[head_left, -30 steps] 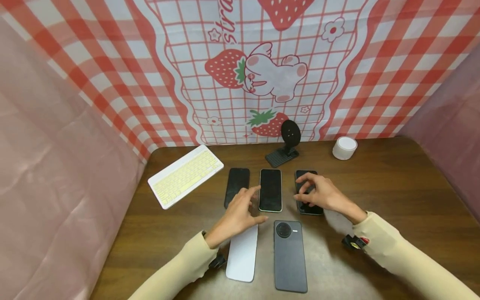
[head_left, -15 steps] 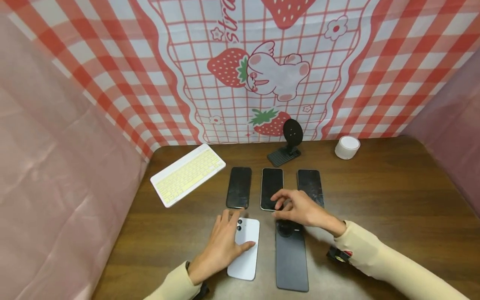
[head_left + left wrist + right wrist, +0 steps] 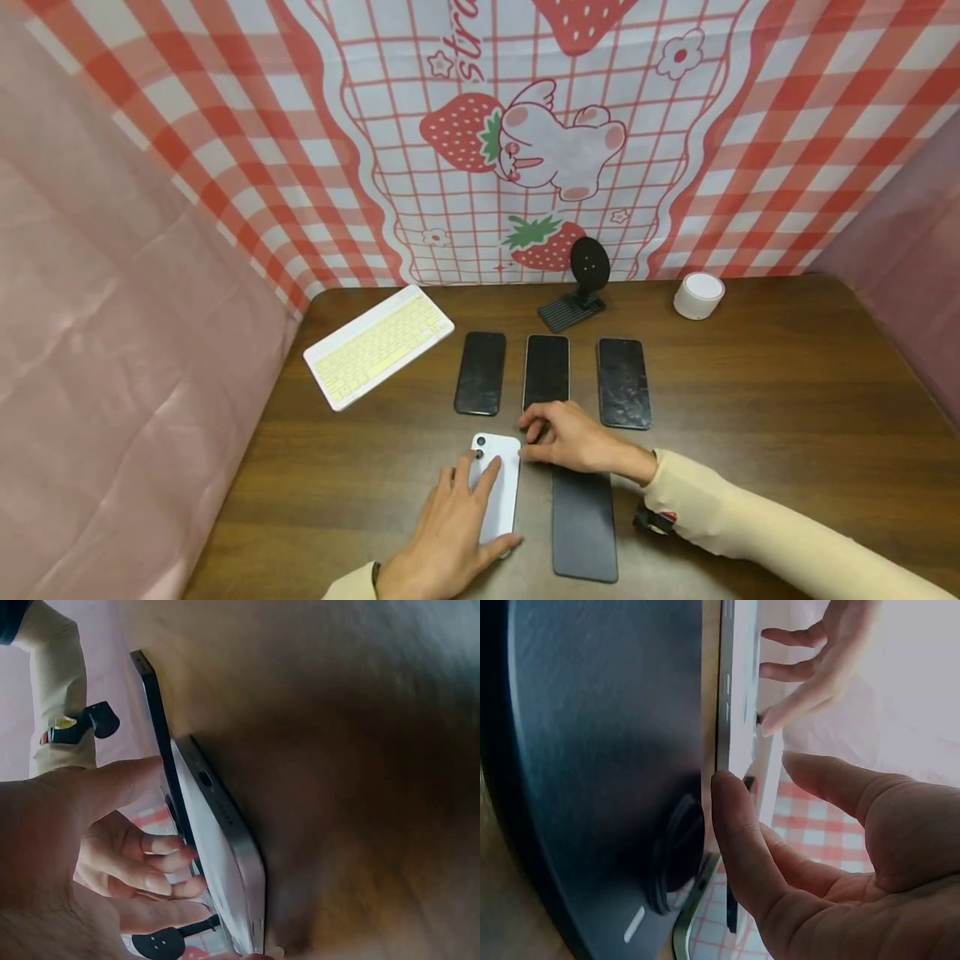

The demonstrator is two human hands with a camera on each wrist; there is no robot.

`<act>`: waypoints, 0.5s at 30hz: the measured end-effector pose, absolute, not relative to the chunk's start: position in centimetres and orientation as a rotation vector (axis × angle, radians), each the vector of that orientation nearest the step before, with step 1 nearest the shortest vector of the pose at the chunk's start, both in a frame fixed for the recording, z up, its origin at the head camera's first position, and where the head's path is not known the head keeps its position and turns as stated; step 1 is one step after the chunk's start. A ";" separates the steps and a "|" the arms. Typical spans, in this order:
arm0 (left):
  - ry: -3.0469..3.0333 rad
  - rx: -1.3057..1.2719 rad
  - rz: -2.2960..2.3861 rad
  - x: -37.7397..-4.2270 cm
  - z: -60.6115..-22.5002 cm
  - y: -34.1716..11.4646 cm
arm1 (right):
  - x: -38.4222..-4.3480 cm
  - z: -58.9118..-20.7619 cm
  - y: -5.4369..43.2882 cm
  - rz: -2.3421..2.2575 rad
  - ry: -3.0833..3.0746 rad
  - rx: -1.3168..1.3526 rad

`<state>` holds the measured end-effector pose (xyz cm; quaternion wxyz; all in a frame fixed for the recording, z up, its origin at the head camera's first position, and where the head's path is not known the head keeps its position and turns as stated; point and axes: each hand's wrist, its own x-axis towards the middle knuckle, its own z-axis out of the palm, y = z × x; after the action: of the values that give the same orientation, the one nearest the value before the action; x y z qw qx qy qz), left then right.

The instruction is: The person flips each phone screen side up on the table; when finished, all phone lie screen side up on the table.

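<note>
A white smartphone (image 3: 507, 500) lies camera side up on the wooden table. My left hand (image 3: 453, 529) spans it, thumb by the lower right edge and fingertips at the left edge, the index over its back. Part of the phone is hidden under that hand. From the right, my right hand (image 3: 573, 437) has one fingertip (image 3: 731, 791) at the phone's long side edge; its other fingers are loosely bent with a gap between them. Beneath the right hand lies a dark grey smartphone (image 3: 585, 529), its round camera (image 3: 679, 851) covered by the hand in the head view.
Three black-screened phones stand in a row beyond the hands: left (image 3: 481, 373), middle (image 3: 547, 367) and right (image 3: 625, 383). Farther back are a white keyboard with yellow keys (image 3: 381, 346), a black folding stand (image 3: 577, 287) and a white cylinder (image 3: 699, 297). A strawberry-print cloth (image 3: 562, 150) hangs behind.
My right hand has moved left and nearer, from the right black phone to the white phone's edge. My left hand has drawn back from the left black phone and settled on the white phone.
</note>
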<state>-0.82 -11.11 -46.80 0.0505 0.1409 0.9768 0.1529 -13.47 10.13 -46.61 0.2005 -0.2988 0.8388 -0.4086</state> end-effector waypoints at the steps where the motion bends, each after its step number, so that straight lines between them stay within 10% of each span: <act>1: 2.970 0.433 0.464 -0.6 -46.8 -11.1 | -13.4 -46.6 10.0 -1.130 2.351 -0.835; 15: 3.018 0.511 0.390 0.4 -47.8 -10.8 | -12.9 -46.9 9.1 -1.082 2.423 -0.796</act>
<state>0.38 -10.81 -47.75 0.0281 0.1657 0.9776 0.1265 -12.87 9.13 -46.86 0.1846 -0.2825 0.8595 -0.3838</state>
